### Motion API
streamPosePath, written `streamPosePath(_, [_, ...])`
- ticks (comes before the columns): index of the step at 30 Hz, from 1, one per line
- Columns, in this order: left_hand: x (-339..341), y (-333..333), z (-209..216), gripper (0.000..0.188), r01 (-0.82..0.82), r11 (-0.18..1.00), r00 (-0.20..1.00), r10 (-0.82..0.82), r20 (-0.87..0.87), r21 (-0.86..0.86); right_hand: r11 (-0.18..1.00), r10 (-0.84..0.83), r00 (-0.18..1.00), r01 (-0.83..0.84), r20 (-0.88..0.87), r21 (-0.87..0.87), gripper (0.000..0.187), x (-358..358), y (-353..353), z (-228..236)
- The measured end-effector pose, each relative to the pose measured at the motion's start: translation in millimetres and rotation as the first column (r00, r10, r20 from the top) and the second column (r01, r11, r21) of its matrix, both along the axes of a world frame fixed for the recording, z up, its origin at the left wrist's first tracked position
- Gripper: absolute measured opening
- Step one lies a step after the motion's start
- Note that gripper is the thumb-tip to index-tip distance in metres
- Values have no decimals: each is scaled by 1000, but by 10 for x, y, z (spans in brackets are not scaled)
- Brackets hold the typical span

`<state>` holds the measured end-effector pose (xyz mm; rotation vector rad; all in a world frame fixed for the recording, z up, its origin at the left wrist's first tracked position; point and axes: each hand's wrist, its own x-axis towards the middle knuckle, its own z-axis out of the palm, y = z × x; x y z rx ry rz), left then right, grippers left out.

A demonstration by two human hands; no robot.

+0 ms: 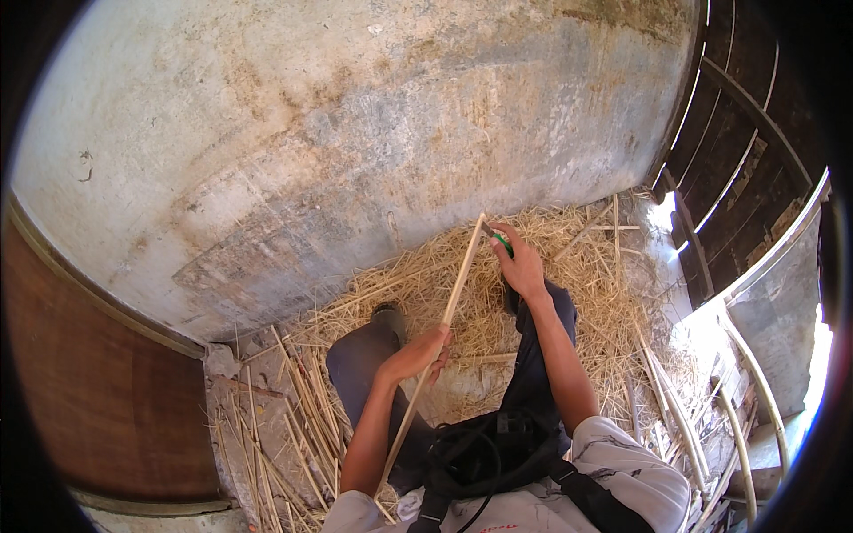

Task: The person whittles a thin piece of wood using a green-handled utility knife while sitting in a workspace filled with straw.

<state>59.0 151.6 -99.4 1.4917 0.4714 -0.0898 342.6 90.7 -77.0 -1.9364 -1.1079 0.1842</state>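
My left hand (418, 354) grips a long pale cane stick (453, 298) around its middle; the stick slants from my lap up toward the wall. At the stick's upper end my right hand (518, 264) holds a small tool with a green handle (502, 240) against the tip. I am seated with my legs in dark trousers (364, 360) stretched over a heap of straw-like shavings (586, 284).
A stained plaster wall (355, 133) rises just ahead. Several more cane sticks (302, 417) lie on the floor at my left, others (684, 417) at my right. A brown wooden panel (98, 382) stands at left, a dark wooden door (746, 151) at right.
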Motion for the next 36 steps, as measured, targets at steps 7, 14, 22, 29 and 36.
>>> streamPosePath(7, [-2, -9, 20, 58, -30, 998, 1000, 29, -7, -49, 999, 31, 999, -30, -43, 30, 42, -22, -26, 44])
streamPosePath(14, [-17, 25, -4, 53, -27, 997, 1000, 26, 14, 78, 996, 83, 996, -82, -42, 29, 50, -48, -43, 124])
streamPosePath(22, [-15, -25, 27, 45, -60, 965, 998, 58, 14, 256, 988, 153, 983, -152, -102, 22, 64, -55, -23, 83])
streamPosePath(29, [-52, -9, -32, 35, -8, 948, 998, -14, 67, 317, 982, 177, 969, -163, -173, 92, 53, 17, -41, 106])
streamPosePath(36, [-80, -33, -10, 33, -2, 963, 995, -25, 96, 271, 988, 113, 975, -91, -191, 123, 37, 118, -34, 50])
